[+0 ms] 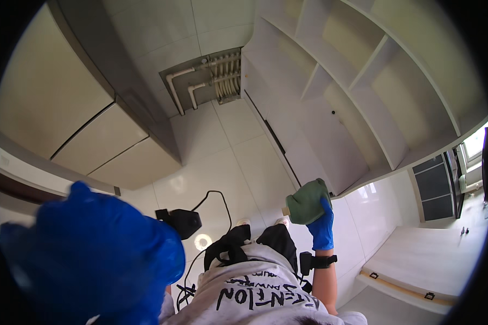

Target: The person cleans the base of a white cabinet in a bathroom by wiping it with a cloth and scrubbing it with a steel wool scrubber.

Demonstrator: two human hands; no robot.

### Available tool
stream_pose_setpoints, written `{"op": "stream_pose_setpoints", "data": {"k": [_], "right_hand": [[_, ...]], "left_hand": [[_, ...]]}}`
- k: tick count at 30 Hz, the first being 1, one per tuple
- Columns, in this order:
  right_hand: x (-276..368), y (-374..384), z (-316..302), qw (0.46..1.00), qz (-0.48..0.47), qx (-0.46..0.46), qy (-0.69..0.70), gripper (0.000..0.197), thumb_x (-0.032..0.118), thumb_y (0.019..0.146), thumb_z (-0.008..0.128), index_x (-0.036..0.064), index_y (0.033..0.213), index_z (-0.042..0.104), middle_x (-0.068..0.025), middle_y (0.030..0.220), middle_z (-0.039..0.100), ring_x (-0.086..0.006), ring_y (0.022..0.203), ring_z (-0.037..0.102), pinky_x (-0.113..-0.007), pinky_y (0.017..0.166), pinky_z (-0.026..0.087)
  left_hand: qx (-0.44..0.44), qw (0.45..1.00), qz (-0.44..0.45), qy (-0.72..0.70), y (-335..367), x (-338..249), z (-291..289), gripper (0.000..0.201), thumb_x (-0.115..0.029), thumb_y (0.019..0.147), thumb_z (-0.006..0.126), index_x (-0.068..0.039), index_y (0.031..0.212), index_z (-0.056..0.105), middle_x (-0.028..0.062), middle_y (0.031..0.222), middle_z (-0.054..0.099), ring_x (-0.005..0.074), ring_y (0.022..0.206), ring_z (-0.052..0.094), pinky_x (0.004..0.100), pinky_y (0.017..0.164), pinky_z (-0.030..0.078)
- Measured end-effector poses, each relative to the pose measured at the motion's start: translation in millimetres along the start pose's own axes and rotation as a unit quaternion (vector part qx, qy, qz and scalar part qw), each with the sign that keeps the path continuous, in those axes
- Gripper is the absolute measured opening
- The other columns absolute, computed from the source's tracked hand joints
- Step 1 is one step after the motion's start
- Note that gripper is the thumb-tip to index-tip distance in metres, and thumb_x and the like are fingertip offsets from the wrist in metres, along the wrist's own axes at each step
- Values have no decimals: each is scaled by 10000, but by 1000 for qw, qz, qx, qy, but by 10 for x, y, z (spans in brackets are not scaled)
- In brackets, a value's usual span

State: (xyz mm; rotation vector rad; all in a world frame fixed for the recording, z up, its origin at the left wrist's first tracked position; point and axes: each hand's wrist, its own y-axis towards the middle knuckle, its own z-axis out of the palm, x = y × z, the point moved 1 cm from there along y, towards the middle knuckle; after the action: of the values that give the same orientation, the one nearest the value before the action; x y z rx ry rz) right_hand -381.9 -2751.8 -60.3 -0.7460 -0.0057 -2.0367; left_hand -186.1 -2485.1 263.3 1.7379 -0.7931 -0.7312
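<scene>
I am in what looks like a home, with glossy pale floor tiles (257, 168) under my feet. To my right rises a white shelving unit (358, 86) divided into open compartments, and to my left stands a beige cabinet (54, 92) with flat, drawer-like fronts. Ahead of me, a recess low in the wall shows household pipes (228, 76) in a row. At far right a bright window (475, 147) sits near a dark-panelled unit (435, 187). Which room this is, I cannot tell.

Glossy pale tiled floor (200, 143) with thin seams and bright reflections, light shoes (281, 221) on it, whitish shelving unit (412, 97) alongside.
</scene>
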Motion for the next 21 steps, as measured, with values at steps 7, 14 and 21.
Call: {"op": "stream_pose_setpoints", "data": {"k": [7, 14, 21], "right_hand": [[-1, -42, -50, 1000, 11, -19, -6, 576, 236, 817, 541, 16, 1306, 334, -171, 1275, 426, -314, 1174, 431, -447, 986, 372], [-71, 8, -279, 998, 51, -26, 16, 610, 256, 819, 547, 88, 1351, 300, -145, 1271, 421, -298, 1168, 434, -436, 971, 386], [-60, 25, 103, 997, 17, -19, -69, 586, 296, 841, 521, 50, 1330, 313, -156, 1279, 420, -309, 1162, 439, -444, 968, 381]], "left_hand": [[22, 938, -338, 71, -263, 352, 498, 181, -195, 710, 664, -68, 838, 653, 24, 676, 573, 161, 537, 513, 234, 453, 373], [139, 945, -285, 78, -545, 435, 1034, 192, -144, 727, 659, -47, 892, 647, 41, 648, 558, 148, 474, 506, 253, 447, 392], [260, 875, -406, 46, -333, 438, 810, 150, -191, 785, 560, -109, 904, 600, 39, 895, 568, 164, 673, 563, 281, 532, 408]]}}
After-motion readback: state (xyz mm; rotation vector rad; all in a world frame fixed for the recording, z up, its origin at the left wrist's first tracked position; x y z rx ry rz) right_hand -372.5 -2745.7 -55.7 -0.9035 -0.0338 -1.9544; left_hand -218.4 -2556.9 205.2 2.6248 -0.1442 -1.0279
